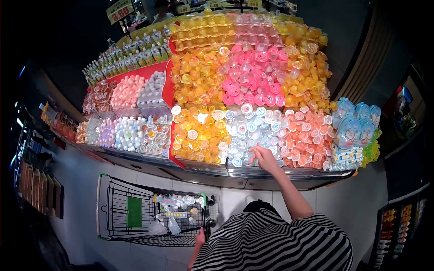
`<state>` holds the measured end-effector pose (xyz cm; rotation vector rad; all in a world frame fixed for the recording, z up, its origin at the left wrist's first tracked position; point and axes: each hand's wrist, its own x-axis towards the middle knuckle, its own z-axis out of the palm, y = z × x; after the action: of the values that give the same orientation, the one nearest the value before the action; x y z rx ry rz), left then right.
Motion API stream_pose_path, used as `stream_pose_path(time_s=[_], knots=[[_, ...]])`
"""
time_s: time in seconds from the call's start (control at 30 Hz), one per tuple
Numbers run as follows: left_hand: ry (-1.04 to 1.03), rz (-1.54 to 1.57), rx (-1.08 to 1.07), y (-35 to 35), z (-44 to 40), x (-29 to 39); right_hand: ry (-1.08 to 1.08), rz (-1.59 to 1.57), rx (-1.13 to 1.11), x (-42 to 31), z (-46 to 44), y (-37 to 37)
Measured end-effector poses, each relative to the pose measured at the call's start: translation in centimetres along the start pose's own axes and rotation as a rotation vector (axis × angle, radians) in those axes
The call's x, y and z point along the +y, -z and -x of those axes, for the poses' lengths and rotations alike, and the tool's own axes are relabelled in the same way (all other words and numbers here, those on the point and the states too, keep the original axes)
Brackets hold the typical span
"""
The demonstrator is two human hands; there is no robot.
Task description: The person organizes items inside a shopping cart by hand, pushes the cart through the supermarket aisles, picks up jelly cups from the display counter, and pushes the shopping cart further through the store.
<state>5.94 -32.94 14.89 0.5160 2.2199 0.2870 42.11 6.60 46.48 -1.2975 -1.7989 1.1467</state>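
My right hand (pixel 263 159) is over the front edge of the bin of white and pale-blue jelly cups (pixel 253 128). Its thumb and forefinger are apart, and I see nothing held between them. Orange jelly cups (pixel 199 131) fill the bin to its left, and peach-coloured cups (pixel 307 135) the one to its right. Down at the near corner of a black wire shopping cart (pixel 149 240), my left hand (pixel 200 236) is closed on the rim. Inside the cart lie several small packages, white and coloured cups, and a clear plastic bag (pixel 157 228).
Pink cups (pixel 255 67) are piled higher on the display, with small bottles (pixel 135 56) at the back left. Blue character-shaped packs (pixel 350 128) stack at the right end. The counter's dark front (pixel 203 174) lies between my body and the bins. Price signs (pixel 120 11) hang behind.
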Motion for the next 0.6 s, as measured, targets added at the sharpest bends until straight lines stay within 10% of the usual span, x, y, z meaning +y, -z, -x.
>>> stream_pose_path(time_s=[0.33,0.6], knots=[[0.122,-0.212,0.213,-6.2,3.5,2.6,0.392,0.358,0.687,-6.3,-19.9,16.3],[0.097,-0.189,0.336,-7.1,9.9,7.6,0.395,0.480,0.584,-3.2,-25.1,18.2]])
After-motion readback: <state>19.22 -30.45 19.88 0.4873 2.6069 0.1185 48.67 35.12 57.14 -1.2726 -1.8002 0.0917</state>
